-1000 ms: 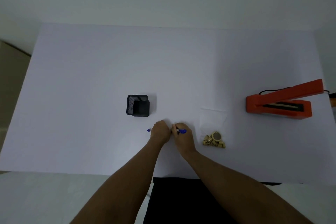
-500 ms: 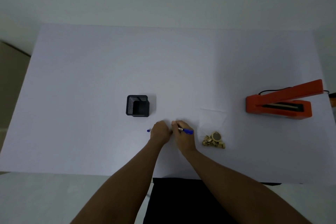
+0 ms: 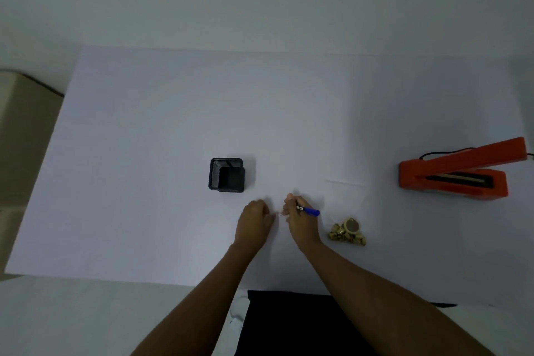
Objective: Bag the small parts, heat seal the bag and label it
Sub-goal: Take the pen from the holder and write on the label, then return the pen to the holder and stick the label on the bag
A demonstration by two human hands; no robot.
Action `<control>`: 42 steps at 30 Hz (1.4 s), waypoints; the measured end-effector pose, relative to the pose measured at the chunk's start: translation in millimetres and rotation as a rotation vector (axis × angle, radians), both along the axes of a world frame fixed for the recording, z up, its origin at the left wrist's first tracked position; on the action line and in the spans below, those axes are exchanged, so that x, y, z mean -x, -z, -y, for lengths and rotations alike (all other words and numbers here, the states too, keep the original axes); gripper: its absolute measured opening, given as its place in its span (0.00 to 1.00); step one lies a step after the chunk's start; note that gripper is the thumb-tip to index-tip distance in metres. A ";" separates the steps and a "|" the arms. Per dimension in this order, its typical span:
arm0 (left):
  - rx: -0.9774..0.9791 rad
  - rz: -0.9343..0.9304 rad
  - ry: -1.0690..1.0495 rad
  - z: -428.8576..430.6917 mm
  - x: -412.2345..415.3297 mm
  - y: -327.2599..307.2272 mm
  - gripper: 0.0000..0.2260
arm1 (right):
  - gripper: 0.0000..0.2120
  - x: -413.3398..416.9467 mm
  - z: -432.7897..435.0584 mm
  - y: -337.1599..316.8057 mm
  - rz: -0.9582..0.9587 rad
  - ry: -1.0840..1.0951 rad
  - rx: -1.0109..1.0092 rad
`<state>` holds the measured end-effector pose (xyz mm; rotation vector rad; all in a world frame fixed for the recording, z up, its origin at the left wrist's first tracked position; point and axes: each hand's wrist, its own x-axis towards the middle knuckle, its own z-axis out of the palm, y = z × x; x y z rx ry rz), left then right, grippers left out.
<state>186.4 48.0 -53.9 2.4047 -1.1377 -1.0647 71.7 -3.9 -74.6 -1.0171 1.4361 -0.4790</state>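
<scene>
Head camera, looking down on a white table (image 3: 173, 139): a person's two bare forearms reach in from the near edge and the hands meet just right of centre. The right hand (image 3: 300, 218) grips a pen (image 3: 310, 211) in curled fingers. The pen's blue end sticks out to the right and its tip points left, toward the other hand. The left hand (image 3: 254, 218) rests on the table just beside it, knuckles up and fingers curled under. Whether it holds anything cannot be seen from this angle.

Just right of the right hand lies a small heap of brass parts (image 3: 348, 232), one of them a round ring standing out on top. A clear plastic bag (image 3: 344, 196) lies flat on the table, its far edge showing as a faint line beyond the heap. Whether the parts are inside the bag or only resting at its near end cannot be told.

Well apart at the right edge sits an orange heat sealer (image 3: 453, 172), its arm raised at an angle above the base, with a black cord (image 3: 445, 151) running behind it. Left of the hands and a little farther back stands a black mesh pen holder (image 3: 226, 174), upright.
</scene>
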 end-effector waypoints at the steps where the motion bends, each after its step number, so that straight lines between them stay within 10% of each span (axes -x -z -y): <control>1: 0.066 0.062 0.001 -7.7 -3.0 0.8 0.06 | 0.18 2.0 1.7 -0.5 0.003 0.002 -0.003; 6: 0.032 0.151 -0.094 -28.6 -19.4 0.0 0.18 | 0.17 9.4 2.3 -10.2 0.003 0.020 0.008; 11: 0.067 0.059 -0.127 -9.6 -66.0 -21.3 0.08 | 0.10 -19.7 19.0 -51.8 -0.019 -0.009 0.096; 23: 0.370 -0.596 -0.476 -24.2 -77.8 -148.7 0.07 | 0.23 -37.3 7.9 -163.7 0.291 0.001 0.040; 42: 0.360 -0.875 -0.259 9.1 -100.6 -223.8 0.11 | 0.21 -77.8 20.3 -232.9 0.376 0.065 0.252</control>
